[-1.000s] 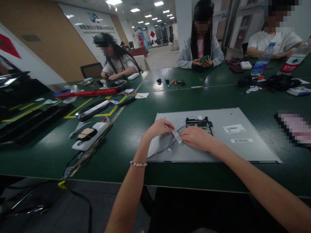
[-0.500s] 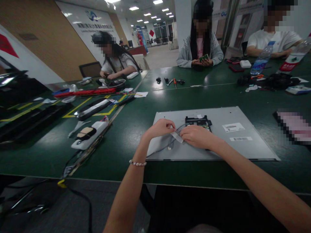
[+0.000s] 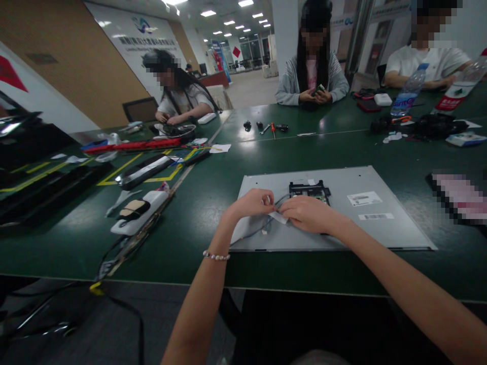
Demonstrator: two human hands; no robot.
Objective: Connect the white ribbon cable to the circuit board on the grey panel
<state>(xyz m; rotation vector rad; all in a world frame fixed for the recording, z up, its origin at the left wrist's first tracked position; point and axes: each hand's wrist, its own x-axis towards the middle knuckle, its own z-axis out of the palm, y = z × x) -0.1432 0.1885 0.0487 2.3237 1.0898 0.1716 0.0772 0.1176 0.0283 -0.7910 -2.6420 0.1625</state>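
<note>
A flat silver-grey panel (image 3: 395, 235) lies on the table, with a black bracket and circuit board (image 3: 309, 188) on it. Thin grey cable (image 3: 251, 234) runs over its left part, and a white paper-like strip (image 3: 278, 218) hangs at the cable between my hands. My left hand (image 3: 254, 204), beaded bracelet at the wrist, is closed in a pinch at the strip's upper end by the cable. My right hand (image 3: 310, 214) has its fingers pressed together on the cable, beside the bracket; its thumb is mostly hidden. The fingertips of both hands nearly meet.
Left lie a white power strip (image 3: 139, 213) and a long black-and-white device (image 3: 146, 170). Beyond the panel are a screwdriver (image 3: 273, 131) and wrench (image 3: 264, 129). A phone (image 3: 460, 195) lies right, bottles (image 3: 409, 94) behind. Several people sit around the table.
My left fingertips have dipped slightly toward the right ones. The white strip now lies flatter. My right hand stays almost in place.
</note>
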